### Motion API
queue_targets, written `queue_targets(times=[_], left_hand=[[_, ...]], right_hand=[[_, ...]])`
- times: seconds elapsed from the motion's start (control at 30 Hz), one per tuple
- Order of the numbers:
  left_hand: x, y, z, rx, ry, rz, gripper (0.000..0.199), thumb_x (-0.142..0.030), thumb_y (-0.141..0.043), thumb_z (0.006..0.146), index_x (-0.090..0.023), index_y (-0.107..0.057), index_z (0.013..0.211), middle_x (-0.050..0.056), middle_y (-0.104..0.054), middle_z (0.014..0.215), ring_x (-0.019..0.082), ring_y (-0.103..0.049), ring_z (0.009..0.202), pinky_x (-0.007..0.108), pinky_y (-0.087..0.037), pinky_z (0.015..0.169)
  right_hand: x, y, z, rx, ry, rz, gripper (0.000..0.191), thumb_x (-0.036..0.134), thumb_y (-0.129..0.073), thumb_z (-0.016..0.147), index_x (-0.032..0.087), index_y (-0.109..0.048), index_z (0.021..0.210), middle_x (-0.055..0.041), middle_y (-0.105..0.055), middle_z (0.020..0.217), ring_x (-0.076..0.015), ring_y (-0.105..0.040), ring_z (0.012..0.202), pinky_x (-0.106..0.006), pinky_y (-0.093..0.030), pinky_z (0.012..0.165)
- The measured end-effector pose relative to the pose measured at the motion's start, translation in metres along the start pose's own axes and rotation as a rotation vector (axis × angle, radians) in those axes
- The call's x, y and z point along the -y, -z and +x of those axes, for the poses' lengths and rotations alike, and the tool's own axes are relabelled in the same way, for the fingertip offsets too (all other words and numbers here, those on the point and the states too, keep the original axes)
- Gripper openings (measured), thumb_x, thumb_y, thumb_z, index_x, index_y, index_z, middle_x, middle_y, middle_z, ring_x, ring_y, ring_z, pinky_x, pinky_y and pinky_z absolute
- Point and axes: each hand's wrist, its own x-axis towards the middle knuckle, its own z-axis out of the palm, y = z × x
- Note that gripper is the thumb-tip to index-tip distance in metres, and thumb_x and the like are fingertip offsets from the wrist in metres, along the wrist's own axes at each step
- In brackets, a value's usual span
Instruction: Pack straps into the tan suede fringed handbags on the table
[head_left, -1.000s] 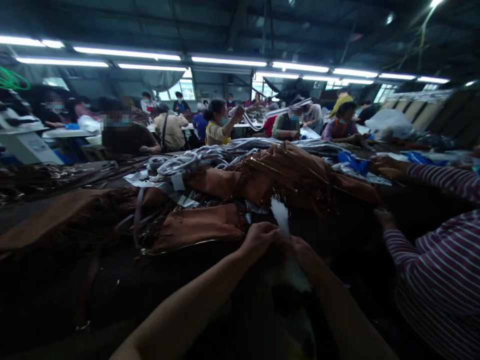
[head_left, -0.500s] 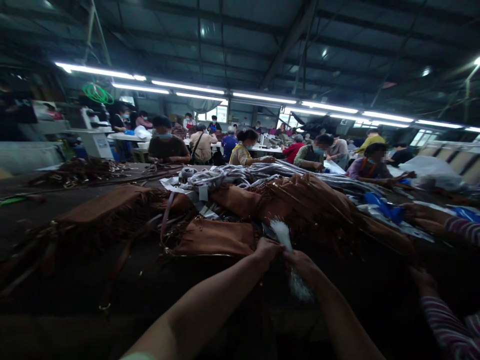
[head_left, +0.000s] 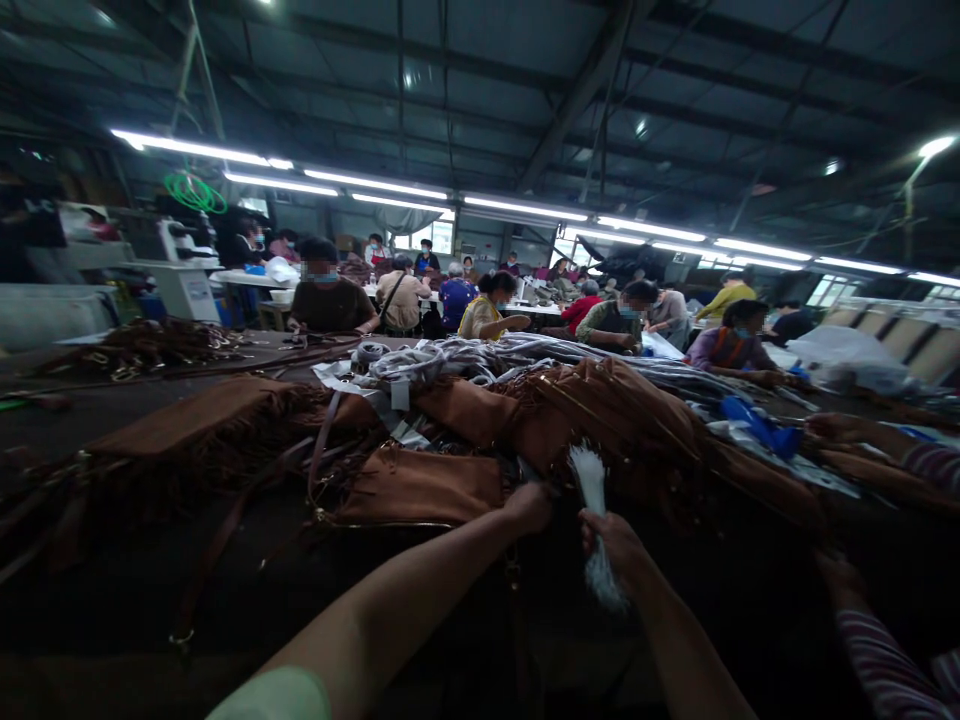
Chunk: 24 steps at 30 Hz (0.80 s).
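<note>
The person's right hand (head_left: pixel 611 545) is closed around a bundle of white threads (head_left: pixel 591 482), which stands nearly upright, its long axis tilted slightly, with one end above the fist and the other hanging below it. The left hand (head_left: pixel 529 506) is curled closed just left of the bundle, not touching it; whether it pinches anything is hidden. The right hand is the nearer of the 2. Both hands are at the worktop's near edge.

Just beyond the left hand, a tan suede bag (head_left: pixel 416 487) with a gold zip (head_left: pixel 382 523) lies flat on the dark worktop (head_left: pixel 97 600), beside a heap of fringed tan suede bags (head_left: pixel 600 415). To the right, a co-worker's striped sleeve (head_left: pixel 881 650) reaches in. Farther on are grey straps (head_left: pixel 442 358) and blue plastic (head_left: pixel 761 428). Other people (head_left: pixel 330 305) sit at tables (head_left: pixel 247 278) beyond.
</note>
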Motion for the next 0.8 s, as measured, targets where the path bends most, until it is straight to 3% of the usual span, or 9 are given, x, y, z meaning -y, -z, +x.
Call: queue_targets(times=[0.07, 0.17, 0.3, 0.43, 0.63, 0.8], left_hand=[[-0.003, 0.006, 0.016, 0.038, -0.044, 0.151, 0.03, -0.014, -0.06, 0.07, -0.022, -0.07, 0.098, 0.008, -0.069, 0.1, 0.025, -0.062, 0.097, 0.032, -0.046, 0.083], [-0.01, 0.01, 0.041, 0.075, -0.071, 0.325, 0.029, -0.021, -0.059, 0.074, -0.024, -0.069, 0.101, 0.009, -0.067, 0.109, 0.029, -0.059, 0.106, 0.036, -0.045, 0.09], [-0.013, 0.01, 0.07, 0.082, -0.09, 0.407, 0.029, -0.03, -0.058, 0.078, -0.026, -0.067, 0.105, 0.008, -0.065, 0.115, 0.027, -0.056, 0.112, 0.034, -0.044, 0.093], [-0.011, 0.012, 0.094, 0.073, -0.083, 0.436, 0.034, -0.039, -0.062, 0.076, -0.018, -0.068, 0.103, 0.015, -0.065, 0.112, 0.032, -0.057, 0.109, 0.037, -0.046, 0.089], [-0.006, 0.018, 0.12, 0.074, -0.085, 0.413, 0.028, -0.02, -0.051, 0.083, -0.02, -0.067, 0.105, 0.011, -0.064, 0.113, 0.025, -0.057, 0.11, 0.031, -0.044, 0.092], [-0.004, 0.024, 0.129, 0.063, -0.066, 0.345, 0.03, -0.016, -0.052, 0.08, -0.018, -0.067, 0.106, 0.012, -0.064, 0.113, 0.024, -0.057, 0.109, 0.029, -0.043, 0.092]], right_hand=[[0.001, 0.008, 0.002, -0.075, -0.007, 0.039, 0.026, 0.036, -0.065, 0.069, 0.019, -0.046, 0.064, 0.0057, -0.045, 0.046, -0.0076, -0.044, 0.038, -0.021, -0.037, 0.042], [-0.006, 0.019, 0.01, -0.067, -0.014, 0.016, 0.027, 0.037, -0.066, 0.068, 0.019, -0.046, 0.063, 0.0053, -0.047, 0.046, -0.0082, -0.045, 0.038, -0.021, -0.037, 0.041], [-0.022, 0.031, 0.027, -0.056, 0.004, -0.066, 0.03, 0.043, -0.064, 0.067, 0.019, -0.046, 0.062, 0.0054, -0.046, 0.044, -0.0091, -0.045, 0.036, -0.022, -0.035, 0.039], [-0.03, 0.04, 0.039, -0.035, 0.003, -0.087, 0.031, 0.045, -0.062, 0.069, 0.02, -0.044, 0.062, 0.0059, -0.044, 0.042, -0.0094, -0.044, 0.035, -0.022, -0.034, 0.038], [-0.036, 0.052, 0.051, -0.068, -0.057, -0.03, 0.028, 0.043, -0.063, 0.068, 0.02, -0.047, 0.068, 0.0065, -0.045, 0.044, -0.0088, -0.044, 0.035, -0.021, -0.032, 0.038], [-0.043, 0.052, 0.058, -0.044, -0.061, -0.013, 0.033, 0.047, -0.063, 0.068, 0.021, -0.045, 0.067, 0.0074, -0.043, 0.043, -0.0088, -0.043, 0.035, -0.021, -0.032, 0.037]])
